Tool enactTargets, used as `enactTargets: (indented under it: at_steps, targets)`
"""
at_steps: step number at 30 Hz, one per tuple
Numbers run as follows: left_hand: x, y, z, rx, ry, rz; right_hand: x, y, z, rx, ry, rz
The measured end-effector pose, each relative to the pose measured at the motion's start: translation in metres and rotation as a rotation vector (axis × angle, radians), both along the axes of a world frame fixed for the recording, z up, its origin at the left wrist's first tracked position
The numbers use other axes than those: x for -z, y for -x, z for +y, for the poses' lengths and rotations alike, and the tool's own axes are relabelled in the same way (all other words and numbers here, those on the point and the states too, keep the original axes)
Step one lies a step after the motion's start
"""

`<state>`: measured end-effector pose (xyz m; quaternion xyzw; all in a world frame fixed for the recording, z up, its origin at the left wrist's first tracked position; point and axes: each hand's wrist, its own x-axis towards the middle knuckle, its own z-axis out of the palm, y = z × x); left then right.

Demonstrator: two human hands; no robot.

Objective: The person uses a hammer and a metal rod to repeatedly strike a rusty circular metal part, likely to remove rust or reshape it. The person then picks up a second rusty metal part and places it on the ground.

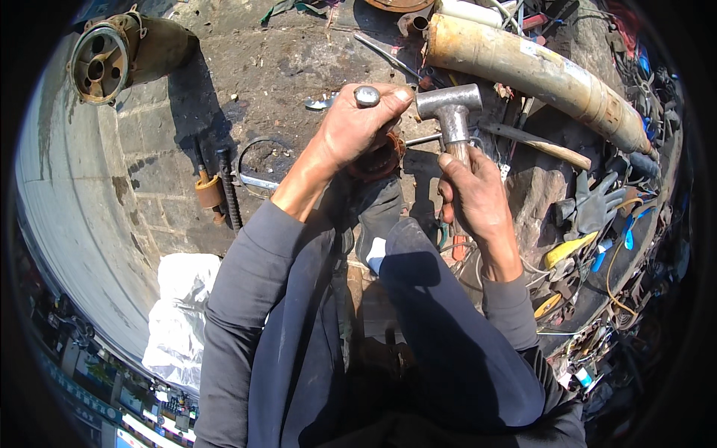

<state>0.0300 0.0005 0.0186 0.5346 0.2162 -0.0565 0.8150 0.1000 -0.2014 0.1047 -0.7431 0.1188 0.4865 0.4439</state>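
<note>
My left hand is closed round a steel rod, whose round end points up, above a rusty reddish round part that is mostly hidden by the hand and wrist. My right hand grips the wooden handle of a heavy steel hammer; the hammer head is level with the rod's top, just to its right.
Rusty pipe housings lie top left and upper right. A rod with a tan cylinder lies left, above a white plastic-wrapped bundle. A wooden-handled tool, gloves and scattered tools crowd the right.
</note>
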Motion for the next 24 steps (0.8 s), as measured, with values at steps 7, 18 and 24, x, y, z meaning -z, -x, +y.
enactTargets:
  at_steps: [7,18,24]
  targets:
    - [0.004,-0.006,-0.005,0.061,-0.038,0.002,-0.01,-0.004,0.0,-0.022,-0.019,-0.002]
    - [0.014,-0.001,-0.013,0.128,-0.163,-0.061,-0.16,-0.044,0.058,-0.233,-0.157,-1.038]
    - [0.02,-0.007,-0.02,-0.07,-0.361,-0.249,-0.118,-0.026,0.056,-0.895,0.105,-0.461]
